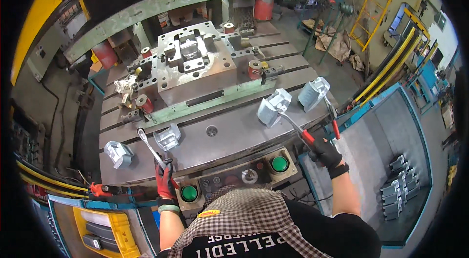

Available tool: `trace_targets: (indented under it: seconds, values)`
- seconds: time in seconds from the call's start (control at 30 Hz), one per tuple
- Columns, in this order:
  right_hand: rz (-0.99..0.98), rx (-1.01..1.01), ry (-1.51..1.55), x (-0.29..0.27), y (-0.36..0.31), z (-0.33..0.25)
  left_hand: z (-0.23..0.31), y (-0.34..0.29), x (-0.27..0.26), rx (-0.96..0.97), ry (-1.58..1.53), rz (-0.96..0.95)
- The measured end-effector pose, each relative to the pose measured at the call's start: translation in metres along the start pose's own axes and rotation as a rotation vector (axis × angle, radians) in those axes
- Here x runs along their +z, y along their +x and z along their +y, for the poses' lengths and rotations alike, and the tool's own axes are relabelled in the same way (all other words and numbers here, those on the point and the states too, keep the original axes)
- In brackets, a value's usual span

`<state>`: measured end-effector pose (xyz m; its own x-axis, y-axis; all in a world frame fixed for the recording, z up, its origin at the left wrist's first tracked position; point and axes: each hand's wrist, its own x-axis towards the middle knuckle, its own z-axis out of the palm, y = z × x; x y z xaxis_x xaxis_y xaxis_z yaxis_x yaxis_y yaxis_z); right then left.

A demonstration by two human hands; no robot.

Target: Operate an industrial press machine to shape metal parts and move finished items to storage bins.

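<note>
On the table point(229, 136) before us, the die block point(195, 62) sits at the back. Two metal parts point(119, 153) point(167, 137) lie front left, with the left hand point(165, 180) and its tongs point(149, 145) between them. Two more parts point(273, 106) point(312, 93) are right, above the right hand point(325, 153). Finished parts point(398, 187) lie in the bin point(371, 126) far right.

You stand in a metal-stamping factory workshop: a heavy press point(161, 9) with a steel die point(195, 62), green push buttons point(279, 164), and yellow ladders point(373, 1) behind.
</note>
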<state>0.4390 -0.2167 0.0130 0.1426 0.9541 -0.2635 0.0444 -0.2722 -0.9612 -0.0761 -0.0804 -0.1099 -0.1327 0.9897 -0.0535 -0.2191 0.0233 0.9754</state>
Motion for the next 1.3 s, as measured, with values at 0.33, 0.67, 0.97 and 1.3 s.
trace_targets:
  seconds: [0.33,0.67,0.97,1.3]
  values:
    - [0.051,0.007,0.254,0.062,-0.003,0.021,0.014,-0.007,0.007,-0.081,0.073,-0.062]
    - [0.281,-0.216,-0.013,0.098,-0.001,-0.002,0.027,-0.014,0.001,-0.111,0.043,-0.192]
    - [0.129,-0.183,0.466,0.082,0.009,-0.015,0.046,-0.016,0.005,-0.189,0.073,-0.186]
    - [0.183,-0.16,0.313,0.11,0.009,-0.076,0.031,-0.015,-0.004,-0.091,-0.108,-0.204]
